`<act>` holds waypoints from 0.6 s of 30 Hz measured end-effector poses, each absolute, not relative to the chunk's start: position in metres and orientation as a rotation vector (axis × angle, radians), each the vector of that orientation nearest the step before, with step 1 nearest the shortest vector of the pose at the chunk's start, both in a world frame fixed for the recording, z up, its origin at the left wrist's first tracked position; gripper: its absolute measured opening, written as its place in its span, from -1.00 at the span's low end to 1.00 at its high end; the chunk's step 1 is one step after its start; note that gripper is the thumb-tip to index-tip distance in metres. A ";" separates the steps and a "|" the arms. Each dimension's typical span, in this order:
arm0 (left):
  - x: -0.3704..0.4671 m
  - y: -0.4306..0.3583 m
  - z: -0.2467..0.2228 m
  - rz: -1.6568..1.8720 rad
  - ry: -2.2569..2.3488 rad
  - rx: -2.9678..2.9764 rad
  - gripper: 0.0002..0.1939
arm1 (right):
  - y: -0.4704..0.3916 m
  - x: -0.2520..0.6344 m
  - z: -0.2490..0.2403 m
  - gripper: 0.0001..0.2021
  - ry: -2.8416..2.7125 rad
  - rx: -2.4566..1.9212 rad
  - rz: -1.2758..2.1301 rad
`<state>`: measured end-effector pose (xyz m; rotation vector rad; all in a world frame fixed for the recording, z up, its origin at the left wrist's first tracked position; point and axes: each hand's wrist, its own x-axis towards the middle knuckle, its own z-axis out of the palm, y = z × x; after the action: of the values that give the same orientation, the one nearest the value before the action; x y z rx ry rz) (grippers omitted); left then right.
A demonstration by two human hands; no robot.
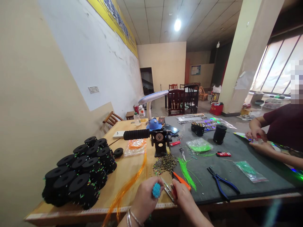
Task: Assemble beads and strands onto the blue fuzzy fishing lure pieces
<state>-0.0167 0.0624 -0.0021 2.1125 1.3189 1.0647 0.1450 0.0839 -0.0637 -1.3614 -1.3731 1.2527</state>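
Note:
Fingers wrapped round, my left hand (143, 197) grips a bundle of thin blue strands (156, 190), whose cut ends face up. My right hand (183, 195) is closed on a silver tool with two narrow arms (167, 189), which looks like thread snips and points toward the left hand. Just beyond the right hand lies an orange-handled tool (181, 180). A heap of small brass-coloured and grey pieces (165, 164) lies past both hands. Bright green strands (187, 173) spread on the grey mat, and long orange strands (127, 189) trail over the table's front edge.
Stacked black foam spools (80, 167) fill the left side. A black-handled winding device (159, 138) and a blue-based lamp (153, 123) stand behind. Blue-handled pliers (222, 184), small bags (249, 171) and a black spool (219, 134) are on the mat (203, 170). A co-worker (281, 126) works at right.

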 end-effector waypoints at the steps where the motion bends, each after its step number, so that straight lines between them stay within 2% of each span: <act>1: -0.017 0.063 -0.002 1.060 1.316 2.113 -0.90 | 0.084 0.145 -0.063 -0.42 -1.355 -1.367 1.284; 14: -0.017 0.062 -0.007 1.014 1.325 2.126 -0.91 | 0.086 0.145 -0.067 -0.37 -1.347 -1.361 1.362; 18: -0.017 0.061 -0.009 1.035 1.326 2.047 -0.93 | 0.080 0.155 -0.065 -0.35 -1.366 -1.402 1.255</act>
<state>-0.0168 0.0606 -0.0087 2.0475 1.3261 1.0348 0.1554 0.0799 -0.0645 -1.4024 -1.3655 1.2553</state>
